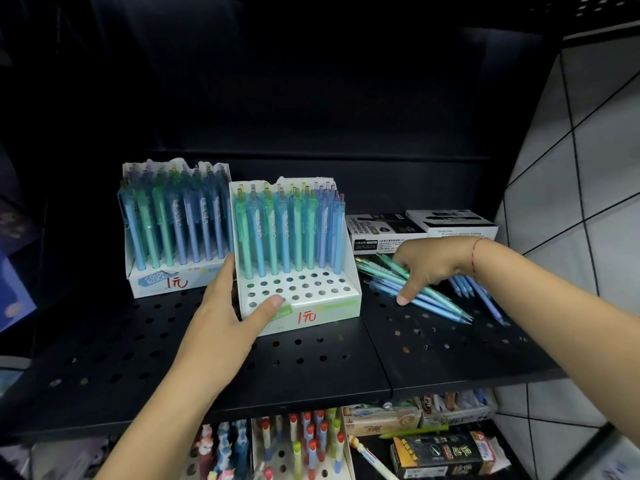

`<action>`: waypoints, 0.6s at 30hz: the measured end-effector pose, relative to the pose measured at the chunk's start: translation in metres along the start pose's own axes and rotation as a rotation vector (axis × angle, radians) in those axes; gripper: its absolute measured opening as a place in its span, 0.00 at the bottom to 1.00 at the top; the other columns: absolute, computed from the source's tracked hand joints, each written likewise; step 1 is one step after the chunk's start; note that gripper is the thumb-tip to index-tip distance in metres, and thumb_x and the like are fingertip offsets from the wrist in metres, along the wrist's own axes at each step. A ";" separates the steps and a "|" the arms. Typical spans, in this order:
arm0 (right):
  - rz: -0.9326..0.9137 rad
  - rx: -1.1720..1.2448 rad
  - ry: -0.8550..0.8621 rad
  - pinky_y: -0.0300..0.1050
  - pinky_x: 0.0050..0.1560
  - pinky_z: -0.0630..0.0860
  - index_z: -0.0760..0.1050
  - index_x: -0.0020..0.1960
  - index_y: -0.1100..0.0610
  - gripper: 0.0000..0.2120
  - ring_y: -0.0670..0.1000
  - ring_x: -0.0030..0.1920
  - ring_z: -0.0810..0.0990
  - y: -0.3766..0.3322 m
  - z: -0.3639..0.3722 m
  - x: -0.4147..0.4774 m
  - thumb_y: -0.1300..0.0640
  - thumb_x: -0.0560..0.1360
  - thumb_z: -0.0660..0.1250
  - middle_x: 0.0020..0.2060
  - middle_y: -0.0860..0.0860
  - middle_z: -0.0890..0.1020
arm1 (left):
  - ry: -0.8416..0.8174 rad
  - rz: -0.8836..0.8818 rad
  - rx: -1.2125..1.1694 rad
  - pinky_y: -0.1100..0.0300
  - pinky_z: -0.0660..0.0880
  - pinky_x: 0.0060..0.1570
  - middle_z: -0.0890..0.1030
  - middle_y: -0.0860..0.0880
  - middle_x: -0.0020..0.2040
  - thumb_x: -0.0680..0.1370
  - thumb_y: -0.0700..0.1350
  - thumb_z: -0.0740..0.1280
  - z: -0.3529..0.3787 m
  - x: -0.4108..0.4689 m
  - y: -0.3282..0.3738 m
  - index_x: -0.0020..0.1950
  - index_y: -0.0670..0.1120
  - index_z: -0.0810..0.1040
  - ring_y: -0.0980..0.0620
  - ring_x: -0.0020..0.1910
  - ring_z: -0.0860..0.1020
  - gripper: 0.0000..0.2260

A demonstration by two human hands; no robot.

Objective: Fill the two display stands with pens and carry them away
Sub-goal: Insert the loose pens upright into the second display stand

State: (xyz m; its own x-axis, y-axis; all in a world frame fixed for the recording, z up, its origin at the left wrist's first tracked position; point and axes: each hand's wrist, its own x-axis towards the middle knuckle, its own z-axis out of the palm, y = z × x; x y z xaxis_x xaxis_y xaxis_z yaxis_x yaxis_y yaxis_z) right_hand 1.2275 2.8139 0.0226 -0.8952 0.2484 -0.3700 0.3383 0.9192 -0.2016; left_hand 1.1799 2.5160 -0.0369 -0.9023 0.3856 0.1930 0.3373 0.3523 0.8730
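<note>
Front display stand [298,299] gripped at its corner by left hand [232,306], loose pens [426,299] on black shelf [311,368] gathered under right hand [429,265], rear stand [162,282] filled.

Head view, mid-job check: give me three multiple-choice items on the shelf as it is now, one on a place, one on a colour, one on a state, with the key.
1. Where do the loose pens lie?
A. On the floor.
B. On the shelf, right of the front stand.
C. Inside a drawer.

2. What colour is the handwritten price on the front stand?
A. Black.
B. Green.
C. Red.

3. How full is the front stand?
A. Its front rows of holes are empty.
B. Every hole is filled.
C. It holds no pens at all.

Key: 1 B, they lie under the right hand beside that stand; 2 C, the marks are red on white card; 3 A, pens stand only in the back rows.
</note>
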 end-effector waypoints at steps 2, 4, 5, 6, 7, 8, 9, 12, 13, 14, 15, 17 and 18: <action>-0.015 0.000 0.011 0.40 0.30 0.61 0.65 0.34 0.54 0.19 0.49 0.30 0.65 -0.001 -0.001 0.000 0.53 0.69 0.76 0.28 0.48 0.66 | -0.001 0.001 -0.002 0.53 0.57 0.71 0.51 0.63 0.77 0.73 0.61 0.67 0.000 0.000 0.000 0.77 0.63 0.46 0.58 0.76 0.53 0.40; -0.043 0.027 0.025 0.41 0.29 0.58 0.63 0.33 0.54 0.21 0.48 0.28 0.61 0.000 -0.002 0.001 0.54 0.69 0.76 0.27 0.48 0.63 | -0.002 -0.002 -0.004 0.53 0.57 0.71 0.51 0.63 0.77 0.73 0.61 0.67 0.000 0.000 0.001 0.77 0.63 0.46 0.57 0.76 0.53 0.39; -0.046 0.046 0.019 0.40 0.28 0.58 0.63 0.33 0.55 0.21 0.48 0.27 0.61 0.001 -0.003 0.000 0.54 0.70 0.75 0.26 0.49 0.63 | -0.003 -0.003 -0.004 0.53 0.57 0.71 0.51 0.63 0.77 0.73 0.60 0.67 0.000 0.000 0.001 0.77 0.63 0.46 0.57 0.76 0.53 0.39; -0.051 0.059 0.016 0.39 0.26 0.58 0.63 0.34 0.55 0.20 0.48 0.25 0.61 0.002 -0.003 0.000 0.54 0.70 0.75 0.26 0.49 0.63 | -0.002 -0.003 -0.002 0.53 0.57 0.71 0.51 0.63 0.77 0.73 0.60 0.67 0.000 0.000 0.001 0.77 0.63 0.46 0.57 0.76 0.53 0.39; -0.051 0.066 0.018 0.38 0.25 0.59 0.63 0.35 0.55 0.19 0.47 0.24 0.61 0.003 -0.003 -0.001 0.55 0.71 0.74 0.25 0.48 0.64 | -0.002 -0.003 -0.001 0.53 0.57 0.71 0.51 0.63 0.77 0.73 0.60 0.66 0.000 0.000 0.001 0.77 0.63 0.46 0.57 0.76 0.53 0.39; -0.050 0.068 0.021 0.37 0.24 0.59 0.63 0.35 0.55 0.19 0.47 0.23 0.61 0.004 -0.002 0.000 0.55 0.71 0.74 0.25 0.48 0.64 | -0.001 -0.003 0.001 0.53 0.57 0.71 0.51 0.63 0.77 0.73 0.60 0.66 0.000 0.000 0.001 0.77 0.62 0.46 0.57 0.76 0.53 0.39; -0.054 0.078 0.027 0.37 0.24 0.60 0.63 0.35 0.55 0.18 0.46 0.22 0.62 0.005 -0.002 0.000 0.55 0.71 0.73 0.24 0.47 0.64 | -0.001 -0.003 0.001 0.53 0.56 0.71 0.51 0.63 0.77 0.73 0.60 0.66 0.000 0.000 0.001 0.77 0.62 0.46 0.58 0.76 0.52 0.39; -0.090 0.129 0.071 0.37 0.25 0.64 0.68 0.36 0.57 0.14 0.46 0.22 0.66 0.008 -0.006 -0.002 0.55 0.71 0.73 0.24 0.47 0.69 | 0.002 0.001 0.003 0.54 0.56 0.71 0.51 0.63 0.77 0.73 0.60 0.66 0.000 0.000 0.000 0.77 0.62 0.46 0.58 0.76 0.52 0.39; -0.101 0.164 0.092 0.38 0.27 0.66 0.70 0.38 0.58 0.13 0.46 0.23 0.67 0.009 -0.009 -0.004 0.55 0.72 0.72 0.26 0.49 0.71 | 0.002 0.000 0.004 0.54 0.56 0.71 0.51 0.63 0.77 0.73 0.61 0.66 0.000 0.000 0.000 0.77 0.62 0.46 0.58 0.76 0.52 0.39; -0.113 0.209 0.122 0.39 0.29 0.67 0.70 0.38 0.58 0.13 0.47 0.24 0.68 0.011 -0.012 -0.005 0.55 0.72 0.72 0.26 0.50 0.72 | 0.002 -0.001 0.006 0.55 0.56 0.71 0.51 0.63 0.77 0.73 0.61 0.66 0.000 0.000 0.000 0.77 0.62 0.46 0.59 0.76 0.52 0.39; -0.121 0.255 0.160 0.40 0.32 0.69 0.69 0.37 0.58 0.13 0.46 0.24 0.69 0.013 -0.015 -0.007 0.55 0.72 0.72 0.24 0.50 0.72 | 0.003 -0.002 0.008 0.55 0.56 0.71 0.51 0.64 0.77 0.73 0.61 0.66 0.000 -0.001 -0.001 0.77 0.62 0.46 0.59 0.76 0.52 0.39; -0.143 0.327 0.227 0.42 0.37 0.71 0.68 0.36 0.57 0.14 0.45 0.23 0.70 0.015 -0.017 -0.009 0.55 0.73 0.71 0.21 0.47 0.72 | 0.004 -0.007 0.008 0.54 0.57 0.71 0.51 0.64 0.76 0.73 0.61 0.66 0.000 -0.001 0.000 0.77 0.63 0.46 0.59 0.76 0.53 0.39; -0.161 0.355 0.254 0.42 0.39 0.73 0.68 0.37 0.57 0.14 0.45 0.23 0.70 0.017 -0.017 -0.008 0.54 0.73 0.71 0.22 0.48 0.73 | 0.003 -0.009 0.009 0.54 0.57 0.71 0.51 0.64 0.76 0.73 0.61 0.66 0.000 -0.001 0.000 0.77 0.63 0.46 0.58 0.76 0.53 0.39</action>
State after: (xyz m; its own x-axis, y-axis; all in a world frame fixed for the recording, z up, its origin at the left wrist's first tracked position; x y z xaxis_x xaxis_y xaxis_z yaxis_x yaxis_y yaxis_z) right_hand 1.2356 2.8329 0.0374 -0.9721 0.2192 -0.0833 0.2281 0.8019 -0.5522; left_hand 1.1806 2.5153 -0.0368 -0.9060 0.3799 0.1866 0.3317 0.3635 0.8705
